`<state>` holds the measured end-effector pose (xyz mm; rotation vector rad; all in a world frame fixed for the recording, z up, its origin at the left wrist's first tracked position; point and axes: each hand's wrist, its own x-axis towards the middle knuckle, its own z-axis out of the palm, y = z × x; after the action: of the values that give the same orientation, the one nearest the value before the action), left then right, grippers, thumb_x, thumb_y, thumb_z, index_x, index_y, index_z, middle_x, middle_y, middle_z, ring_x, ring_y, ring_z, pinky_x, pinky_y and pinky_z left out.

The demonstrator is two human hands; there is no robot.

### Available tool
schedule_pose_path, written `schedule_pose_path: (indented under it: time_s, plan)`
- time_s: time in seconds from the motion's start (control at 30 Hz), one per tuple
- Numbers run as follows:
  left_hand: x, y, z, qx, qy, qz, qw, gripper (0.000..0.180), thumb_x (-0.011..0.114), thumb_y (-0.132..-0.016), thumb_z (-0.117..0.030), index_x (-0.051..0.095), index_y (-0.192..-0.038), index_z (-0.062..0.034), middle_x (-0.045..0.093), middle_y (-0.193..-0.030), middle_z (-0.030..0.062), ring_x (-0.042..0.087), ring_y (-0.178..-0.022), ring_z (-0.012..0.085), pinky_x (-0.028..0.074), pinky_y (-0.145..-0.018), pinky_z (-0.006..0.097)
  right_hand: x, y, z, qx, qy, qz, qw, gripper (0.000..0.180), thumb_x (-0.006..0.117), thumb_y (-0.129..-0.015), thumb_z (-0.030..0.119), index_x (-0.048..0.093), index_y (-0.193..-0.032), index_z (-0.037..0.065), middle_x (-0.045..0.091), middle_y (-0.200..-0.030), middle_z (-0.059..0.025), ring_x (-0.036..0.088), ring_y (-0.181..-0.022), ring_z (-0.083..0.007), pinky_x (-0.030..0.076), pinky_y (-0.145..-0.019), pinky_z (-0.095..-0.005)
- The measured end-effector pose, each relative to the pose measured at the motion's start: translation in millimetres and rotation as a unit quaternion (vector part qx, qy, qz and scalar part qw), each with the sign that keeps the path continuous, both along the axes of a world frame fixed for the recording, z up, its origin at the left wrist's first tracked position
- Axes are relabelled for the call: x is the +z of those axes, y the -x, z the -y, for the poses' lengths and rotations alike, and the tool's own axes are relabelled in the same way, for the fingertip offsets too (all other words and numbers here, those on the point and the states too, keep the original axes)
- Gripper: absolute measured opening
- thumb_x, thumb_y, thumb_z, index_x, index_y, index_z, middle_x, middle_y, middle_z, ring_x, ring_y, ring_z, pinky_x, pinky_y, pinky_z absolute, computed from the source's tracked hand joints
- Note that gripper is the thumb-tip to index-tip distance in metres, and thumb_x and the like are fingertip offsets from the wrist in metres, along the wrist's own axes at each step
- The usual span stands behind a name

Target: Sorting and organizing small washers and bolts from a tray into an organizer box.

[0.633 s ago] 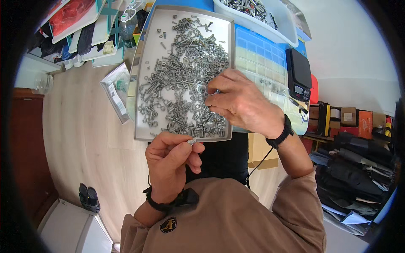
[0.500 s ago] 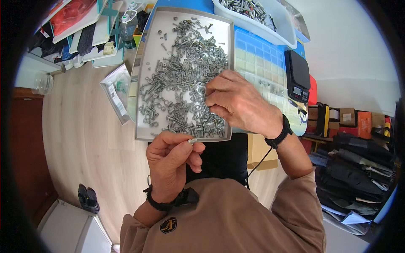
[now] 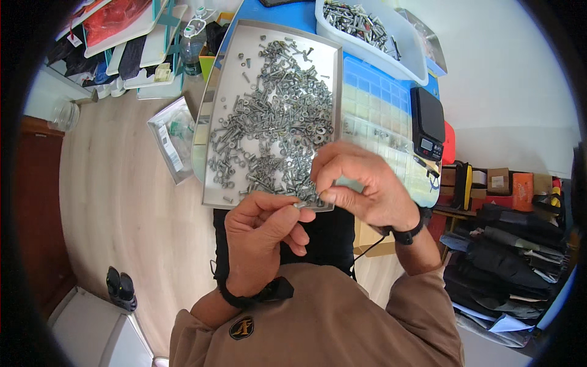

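A small metal bolt (image 3: 300,205) is pinched between the thumb and forefinger of my left hand (image 3: 262,231), just over the near edge of the tray. My right hand (image 3: 369,188) is closed in a pinch close to the bolt's right end, a short gap away. Whatever sits in that pinch is too small to make out. Beyond both hands lies a shallow white tray (image 3: 230,88) with a grey rim. Loose bolts, nuts and washers (image 3: 278,113) are heaped across it, and my right hand hides part of its near right corner.
Right of the tray lies a clear compartment box (image 3: 376,104), with a black digital scale (image 3: 427,119) beside it. A translucent bin (image 3: 416,67) of hardware stands at the back. An open carton (image 3: 173,144) sits left of the table, near a shelf rack (image 3: 162,52).
My right hand has left the heap of fasteners and come nearer, beside the bolt. My left hand still pinches the bolt. The whole view has shifted slightly.
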<state>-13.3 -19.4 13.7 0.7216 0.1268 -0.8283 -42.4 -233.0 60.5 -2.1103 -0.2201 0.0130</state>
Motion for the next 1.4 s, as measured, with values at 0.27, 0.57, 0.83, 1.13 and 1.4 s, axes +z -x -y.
schedule_pose_path:
  time_s: [0.27,0.57,0.83,1.13,1.4]
  plan:
    - [5,7,11,-0.016,-0.004,0.047,0.999,0.010,0.066,-0.093,-0.002,0.066,-0.102,0.0021,0.073,-0.091,0.0184,0.069,-0.066,0.0141,0.058,-0.052,0.026,0,15,-10,-0.011,-0.091,-0.018,0.996,0.015,0.069,-0.093,0.020,0.063,-0.092,0.006,0.063,-0.095,-0.0083,0.059,-0.090,-0.0231,0.047,-0.080,-0.0354]
    - [1,9,13,-0.011,-0.014,0.089,0.996,0.008,0.067,-0.091,0.001,0.067,-0.100,0.0022,0.073,-0.089,0.0162,0.070,-0.068,0.0129,0.059,-0.055,0.024,-2,19,-9,-0.013,-0.125,-0.024,0.992,0.018,0.068,-0.095,0.023,0.063,-0.093,0.006,0.063,-0.095,-0.0079,0.060,-0.088,-0.0211,0.047,-0.079,-0.0338]
    - [-1,8,13,-0.015,-0.013,0.094,0.995,0.008,0.067,-0.092,0.002,0.068,-0.100,0.0024,0.073,-0.089,0.0156,0.070,-0.069,0.0126,0.060,-0.056,0.024,0,17,-8,-0.001,-0.091,-0.033,0.995,0.007,0.066,-0.093,0.012,0.064,-0.096,0.005,0.062,-0.095,-0.0091,0.061,-0.092,-0.0284,0.047,-0.081,-0.0376]
    - [-2,6,14,0.002,-0.003,0.083,0.997,0.009,0.068,-0.092,0.000,0.067,-0.101,0.0034,0.073,-0.089,0.0148,0.070,-0.069,0.0127,0.060,-0.055,0.025,-3,24,-21,-0.078,-0.086,0.020,0.993,0.013,0.072,-0.091,0.014,0.073,-0.098,0.004,0.066,-0.093,-0.0102,0.063,-0.086,-0.0216,0.050,-0.076,-0.0328]
    - [-4,8,17,0.015,0.000,0.078,0.997,0.011,0.069,-0.091,0.000,0.070,-0.102,0.0032,0.072,-0.087,0.0131,0.070,-0.070,0.0134,0.059,-0.056,0.024,-4,26,-24,-0.119,-0.123,0.003,0.985,0.016,0.076,-0.087,0.010,0.073,-0.101,0.004,0.069,-0.095,-0.0105,0.066,-0.087,-0.0233,0.051,-0.076,-0.0325]
